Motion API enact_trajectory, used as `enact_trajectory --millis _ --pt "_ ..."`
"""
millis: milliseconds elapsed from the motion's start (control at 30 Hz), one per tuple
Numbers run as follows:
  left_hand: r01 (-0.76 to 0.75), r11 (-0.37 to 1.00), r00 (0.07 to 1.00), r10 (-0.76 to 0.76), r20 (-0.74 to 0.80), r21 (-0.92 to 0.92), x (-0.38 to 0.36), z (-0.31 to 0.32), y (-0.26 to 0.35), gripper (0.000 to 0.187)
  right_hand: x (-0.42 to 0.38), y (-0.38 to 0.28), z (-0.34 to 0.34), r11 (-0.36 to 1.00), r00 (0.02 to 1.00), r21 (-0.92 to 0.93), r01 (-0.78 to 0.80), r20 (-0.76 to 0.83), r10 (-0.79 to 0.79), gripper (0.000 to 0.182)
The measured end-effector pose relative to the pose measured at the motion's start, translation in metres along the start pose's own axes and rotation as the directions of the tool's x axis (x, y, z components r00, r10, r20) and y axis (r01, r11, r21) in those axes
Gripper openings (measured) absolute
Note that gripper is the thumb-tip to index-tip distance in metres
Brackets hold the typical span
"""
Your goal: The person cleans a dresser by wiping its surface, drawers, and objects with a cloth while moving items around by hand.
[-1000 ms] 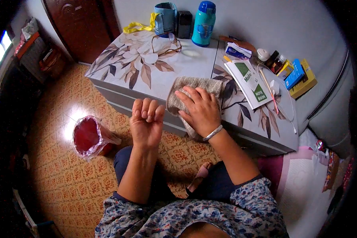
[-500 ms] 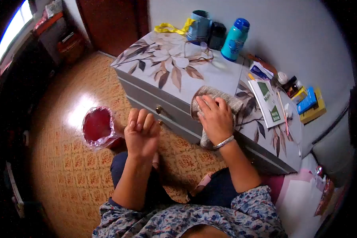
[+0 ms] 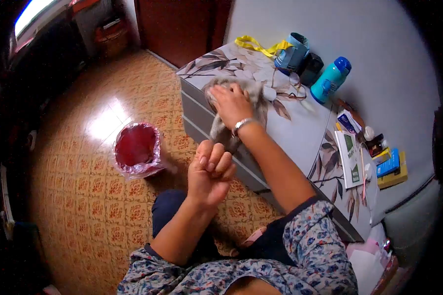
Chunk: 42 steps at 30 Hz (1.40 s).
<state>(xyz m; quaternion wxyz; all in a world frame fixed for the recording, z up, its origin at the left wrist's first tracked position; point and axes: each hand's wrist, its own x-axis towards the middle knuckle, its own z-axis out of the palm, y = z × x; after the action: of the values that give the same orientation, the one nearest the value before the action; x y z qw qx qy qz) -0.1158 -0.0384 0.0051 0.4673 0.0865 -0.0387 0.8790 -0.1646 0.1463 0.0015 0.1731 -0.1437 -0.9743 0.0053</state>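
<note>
My right hand [image 3: 233, 107], with a bracelet at its wrist, presses on a grey-beige cloth [image 3: 255, 93]. The cloth is bunched beneath my fingers, near the front edge at the far-left end of a flower-patterned chest of drawers [image 3: 300, 135]. Part of it hangs down over the drawer fronts. My left hand [image 3: 209, 169] is raised in front of the chest, above the floor, its fingers curled into a fist. Whatever lies inside that fist, if anything, is hidden.
Along the wall stand a blue mug [image 3: 291, 51] with a yellow ribbon [image 3: 253, 45], a black container [image 3: 310, 69] and a turquoise bottle [image 3: 331, 81]. Glasses [image 3: 294, 93] lie nearby. A notebook [image 3: 348, 160] and small boxes sit at the right. A lined red bin [image 3: 137, 147] stands on the floor.
My right hand has slid the cloth leftward along the chest top, toward its far end. The left hand stays a fist. The head view has shifted, so the furniture appears lower and farther right.
</note>
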Motion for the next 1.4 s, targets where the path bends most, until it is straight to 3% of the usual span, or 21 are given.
enact_trajectory --millis 67,100,133,167,333,400,467,567,667,800,867,933,1000,1067,1100,1133,1167,1200,1267,1333,1400 --pt "0.005 1.000 1.000 -0.005 0.003 -0.005 0.003 -0.001 0.002 0.026 0.021 -0.004 0.014 1.000 1.000 -0.018 0.018 0.006 -0.017 0.043" --pt "-0.016 1.000 0.996 0.018 -0.092 0.015 0.002 0.004 0.001 0.025 0.028 -0.005 0.019 1.000 1.000 0.002 0.006 0.006 -0.006 0.041" --pt "-0.003 1.000 0.996 0.004 -0.093 0.013 0.004 0.003 0.001 0.025 0.033 -0.005 0.022 1.000 1.000 0.017 -0.012 0.006 0.012 0.039" --pt "-0.011 1.000 0.997 0.012 -0.082 0.022 0.005 0.000 0.002 0.025 0.037 -0.005 0.023 1.000 0.997 0.015 -0.019 0.071 0.018 0.042" --pt "0.023 0.999 0.999 -0.021 -0.043 0.030 0.005 0.002 -0.009 0.024 0.016 -0.005 0.023 0.999 0.995 -0.035 0.000 -0.101 -0.004 0.035" --pt "0.021 1.000 0.999 -0.022 -0.048 -0.019 0.005 0.005 -0.016 0.021 -0.004 -0.007 0.021 1.000 0.992 0.024 0.006 -0.129 -0.003 0.035" --pt "0.048 0.998 0.999 -0.048 -0.013 -0.040 0.005 0.005 -0.023 0.022 -0.037 -0.006 0.025 0.989 0.965 -0.137 0.055 -0.247 -0.088 0.036" --pt "0.085 0.994 0.996 -0.087 -0.019 -0.062 0.003 0.004 -0.031 0.024 -0.092 0.000 0.010 0.987 0.959 -0.143 0.069 -0.264 -0.105 0.035" --pt "0.129 0.990 0.992 -0.130 -0.007 -0.060 0.004 0.002 -0.042 0.024 -0.145 0.018 -0.019 0.995 0.958 -0.102 0.006 -0.284 -0.035 0.035" --pt "0.153 0.988 0.988 -0.152 0.039 -0.037 0.005 -0.005 -0.054 0.025 -0.209 0.049 -0.077 0.985 0.985 -0.101 -0.139 -0.113 0.127 0.035" --pt "0.157 0.987 0.986 -0.155 0.062 -0.022 0.004 -0.005 -0.060 0.026 -0.236 0.066 -0.094 0.975 0.973 -0.048 -0.215 -0.095 0.210 0.036" --pt "0.191 0.982 0.981 -0.191 -0.022 -0.009 0.004 -0.005 -0.064 0.025 -0.241 0.079 -0.099 0.976 0.970 -0.003 -0.218 -0.108 0.216 0.036" --pt "0.208 0.978 0.978 -0.207 0.005 -0.007 0.005 -0.005 -0.070 0.025 -0.236 0.102 -0.088 0.956 0.952 0.150 -0.253 -0.136 0.274 0.033" --pt "0.226 0.974 0.974 -0.226 0.031 -0.002 0.005 -0.007 -0.075 0.026 -0.217 0.137 -0.069 0.967 0.957 -0.023 -0.256 -0.148 0.249 0.030" --pt "0.230 0.973 0.973 -0.230 0.020 0.001 0.007 -0.008 -0.075 0.025 -0.200 0.155 -0.070 0.922 0.931 -0.131 -0.364 -0.011 0.366 0.026" --pt "0.229 0.973 0.973 -0.229 0.009 0.005 0.008 -0.009 -0.075 0.025 -0.186 0.185 -0.059 0.897 0.912 -0.190 -0.398 0.021 0.410 0.025" --pt "0.225 0.974 0.974 -0.225 0.006 0.010 0.008 -0.009 -0.074 0.025 -0.178 0.202 -0.053 0.869 0.891 -0.202 -0.451 -0.057 0.450 0.025" --pt "0.200 0.979 0.980 -0.199 -0.026 0.036 0.008 -0.007 -0.073 0.025 -0.164 0.218 -0.053 0.833 0.844 -0.166 -0.528 -0.001 0.536 0.027" --pt "0.188 0.980 0.981 -0.185 -0.060 0.061 0.010 -0.005 -0.070 0.025 -0.153 0.220 -0.058 0.821 0.821 -0.066 -0.567 -0.125 0.557 0.030" --pt "0.186 0.982 0.983 -0.185 -0.017 0.045 0.013 -0.004 -0.069 0.027 -0.148 0.207 -0.075 0.757 0.761 -0.162 -0.633 0.051 0.647 0.039" --pt "0.228 0.973 0.974 -0.227 -0.020 0.029 0.016 -0.005 -0.072 0.026 -0.150 0.196 -0.076 0.756 0.765 -0.194 -0.625 0.039 0.642 0.035"
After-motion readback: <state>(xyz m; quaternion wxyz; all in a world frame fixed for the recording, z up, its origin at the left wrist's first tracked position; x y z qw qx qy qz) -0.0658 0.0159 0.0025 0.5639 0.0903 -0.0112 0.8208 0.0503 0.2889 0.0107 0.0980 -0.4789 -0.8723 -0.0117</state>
